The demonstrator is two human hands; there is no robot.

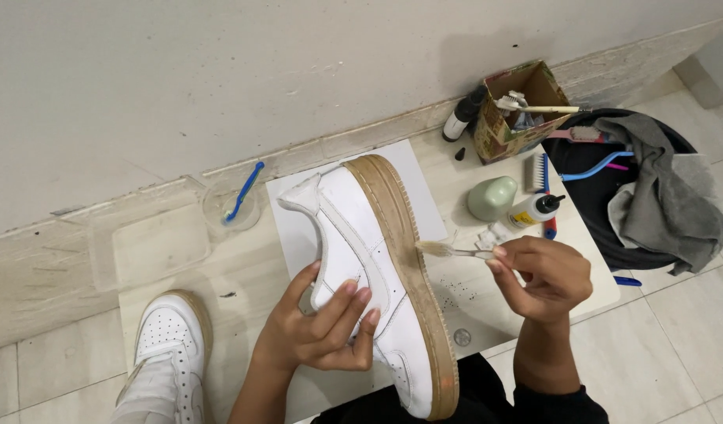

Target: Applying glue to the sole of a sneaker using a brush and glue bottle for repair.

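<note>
Head view: the left hand gripped a white low-top sneaker around its upper, fingers wrapped over the side panel, thumb side hidden beneath. The shoe was turned on its side so that the tan rubber sole faced up and to the right, within reach of the brush; it lay over a white sheet on the pale board, apparently there to catch dirt. The right hand was closed in a pinch on the handle of a toothbrush, held level with its worn bristles touching the sole's edge about midway along the shoe. Dark specks dotted the board just right of the sole, below the brush head. The second sneaker of the pair sat apart at lower left, toe toward the wall, untouched. A clear round dish with a blue brush in it stood by the wall, just beyond the sheet's left corner. Supplies were clustered at upper right, near the working hand: a cardboard box holding another toothbrush, a pale green rounded container, a small white squeeze bottle with a black cap, a scrubbing brush, and a black basin draped with a grey cloth. Whether the basin held liquid could not be told.
</note>
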